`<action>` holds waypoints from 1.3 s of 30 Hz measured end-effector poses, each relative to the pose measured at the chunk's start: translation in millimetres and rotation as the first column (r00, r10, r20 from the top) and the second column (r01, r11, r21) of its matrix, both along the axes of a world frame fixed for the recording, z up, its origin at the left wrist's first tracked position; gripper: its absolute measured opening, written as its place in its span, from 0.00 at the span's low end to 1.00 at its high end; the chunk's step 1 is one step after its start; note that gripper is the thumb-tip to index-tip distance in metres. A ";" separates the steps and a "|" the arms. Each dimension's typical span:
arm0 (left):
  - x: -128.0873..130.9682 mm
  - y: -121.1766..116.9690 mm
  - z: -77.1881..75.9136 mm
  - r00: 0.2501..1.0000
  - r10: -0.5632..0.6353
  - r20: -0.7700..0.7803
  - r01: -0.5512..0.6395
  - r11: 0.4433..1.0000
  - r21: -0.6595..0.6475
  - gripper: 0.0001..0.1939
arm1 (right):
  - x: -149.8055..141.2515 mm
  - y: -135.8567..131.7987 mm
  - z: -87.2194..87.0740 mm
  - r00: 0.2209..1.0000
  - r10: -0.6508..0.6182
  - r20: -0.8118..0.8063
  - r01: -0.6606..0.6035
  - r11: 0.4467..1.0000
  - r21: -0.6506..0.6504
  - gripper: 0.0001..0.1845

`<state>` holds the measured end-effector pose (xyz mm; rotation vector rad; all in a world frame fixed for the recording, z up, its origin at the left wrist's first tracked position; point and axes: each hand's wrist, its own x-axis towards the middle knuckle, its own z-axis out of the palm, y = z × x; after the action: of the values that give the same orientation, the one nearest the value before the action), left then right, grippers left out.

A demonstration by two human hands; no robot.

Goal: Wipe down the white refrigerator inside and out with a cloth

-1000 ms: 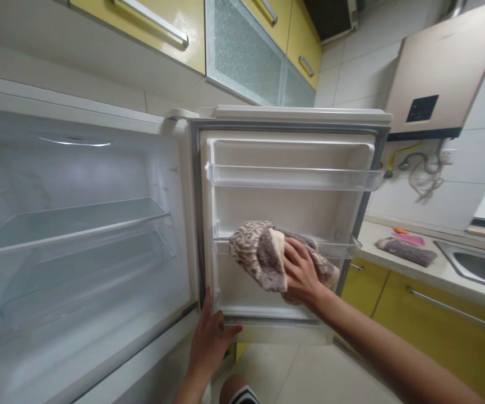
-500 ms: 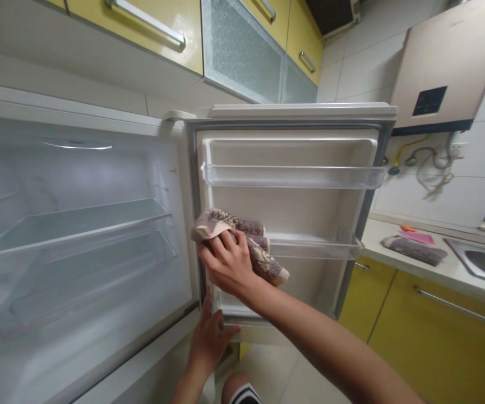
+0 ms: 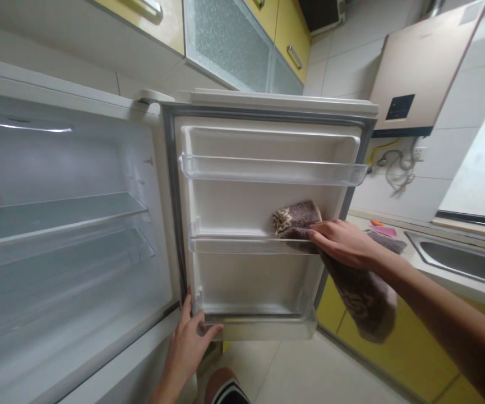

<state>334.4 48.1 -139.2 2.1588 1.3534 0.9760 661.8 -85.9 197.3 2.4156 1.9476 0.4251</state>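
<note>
My right hand (image 3: pixel 343 242) is closed on a brown patterned towel (image 3: pixel 296 219), at the right end of the fridge door's middle shelf (image 3: pixel 250 246). Part of the towel lies bunched over that clear shelf, and the rest hangs down outside the door's right edge. Low at the hinge side, my left hand (image 3: pixel 189 336) rests against the bottom corner of the open fridge door (image 3: pixel 242 207). Its thumb and fingers are spread, the thumb lying along the clear bottom bin (image 3: pixel 263 330).
Left of the door is the fridge interior with glass shelves (image 3: pixel 57 216). Yellow cabinets (image 3: pixel 292 42) hang above. At the right, a counter holds a folded cloth (image 3: pixel 387 241), a pink cloth (image 3: pixel 384 230) and a sink (image 3: pixel 456 255). A water heater (image 3: pixel 423 73) is on the wall.
My right hand has carried the towel from the left end of the middle door shelf to its right end. My left hand stays at the door's lower corner. The view has shifted right.
</note>
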 end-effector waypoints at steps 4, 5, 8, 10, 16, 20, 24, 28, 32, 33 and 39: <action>2.8 -2.1 1.9 1.000 0.010 0.018 -0.010 1.000 0.007 0.17 | -32.0 17.0 -0.7 0.990 0.102 0.093 -0.101 0.995 -0.022 0.29; 3.4 -2.8 2.8 1.000 0.012 0.021 -0.012 1.000 0.011 0.16 | -50.2 25.9 -2.1 0.982 0.159 0.099 -0.158 0.987 -0.013 0.29; 5.3 -4.2 4.6 0.999 -0.009 0.031 0.007 0.999 0.046 0.15 | -114.1 58.2 -8.4 0.938 0.330 0.108 -0.337 0.941 0.047 0.25; 6.2 -4.6 4.6 0.999 -0.016 0.032 0.014 0.998 0.068 0.15 | -155.2 78.8 -13.8 0.890 0.443 0.112 -0.453 0.886 0.096 0.20; 5.2 -4.6 5.1 0.999 -0.028 0.023 0.027 0.999 0.039 0.17 | -189.1 95.5 -17.2 0.802 0.596 0.025 -0.581 0.770 0.263 0.15; 5.9 -7.5 12.4 1.000 -0.011 0.019 0.011 1.000 -0.013 0.15 | -119.5 77.8 0.1 0.837 0.499 -0.226 -0.484 0.866 0.121 0.28; 7.6 -11.8 19.7 1.000 0.021 -0.003 -0.021 0.997 -0.073 0.15 | -49.7 58.6 12.7 0.967 0.175 -0.185 -0.190 0.980 -0.063 0.38; 7.9 -12.7 20.7 1.000 0.022 -0.018 -0.024 0.995 -0.096 0.15 | -48.0 53.7 9.0 0.995 0.103 0.013 -0.102 0.991 -0.087 0.45; 6.6 -10.9 18.9 1.000 -0.009 0.023 0.011 0.997 -0.075 0.13 | -104.3 79.5 3.6 0.918 0.397 -0.015 -0.397 0.915 -0.077 0.47; 6.0 -10.6 18.6 0.999 -0.019 0.038 0.022 0.998 -0.057 0.12 | -120.6 89.6 3.5 0.883 0.467 -0.037 -0.469 0.881 -0.061 0.46; -0.1 -8.7 16.4 0.997 -0.040 0.070 0.042 0.999 -0.015 0.15 | -166.9 128.5 16.1 0.655 0.627 -0.422 -0.720 0.688 -0.096 0.37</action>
<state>334.4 39.5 -122.8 2.1121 1.2756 1.0108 494.9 42.6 213.5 1.5881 2.8311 -0.3110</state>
